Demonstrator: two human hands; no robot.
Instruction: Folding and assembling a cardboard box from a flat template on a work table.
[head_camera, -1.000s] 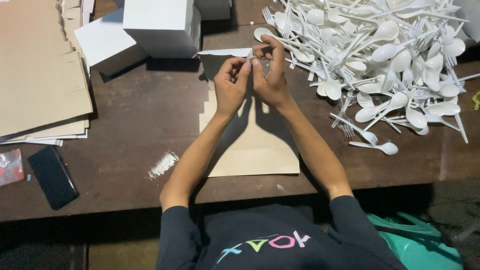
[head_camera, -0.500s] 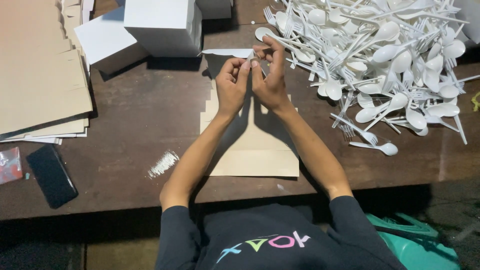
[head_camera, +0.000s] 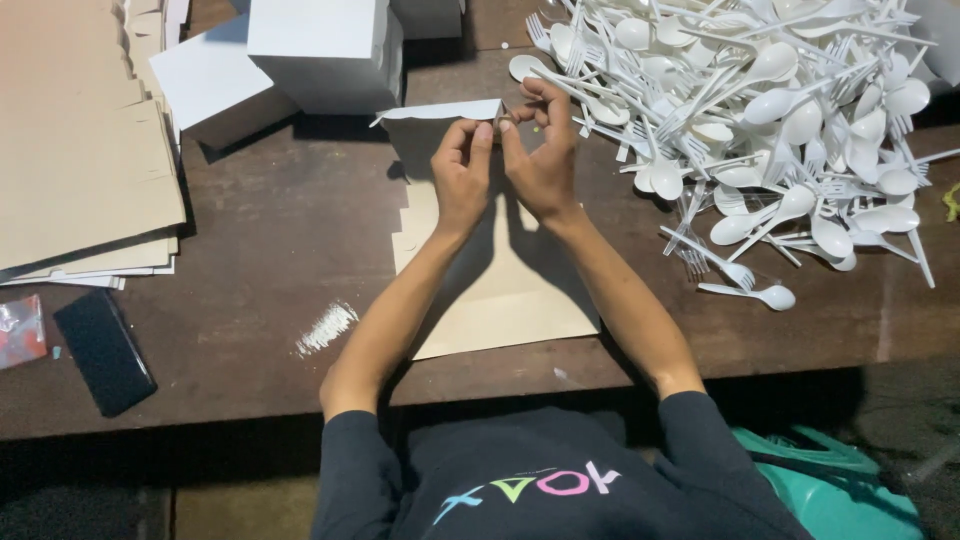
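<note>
A flat brown cardboard box blank (head_camera: 505, 290) lies on the dark wooden table (head_camera: 260, 250) in front of me. Its far end is folded up, showing a white flap (head_camera: 440, 110). My left hand (head_camera: 462, 175) and my right hand (head_camera: 542, 150) meet at the right end of that flap, fingertips pinching its edge. Both forearms reach forward over the blank.
A big heap of white plastic spoons and forks (head_camera: 760, 110) fills the right side. Folded white boxes (head_camera: 325, 50) stand at the back. A stack of flat cardboard sheets (head_camera: 75, 150) lies at left, a black phone (head_camera: 103, 350) near the front edge, a teal bag (head_camera: 830, 480) below.
Both hands stay at the flap's edge; the fingers have shifted only slightly along it.
</note>
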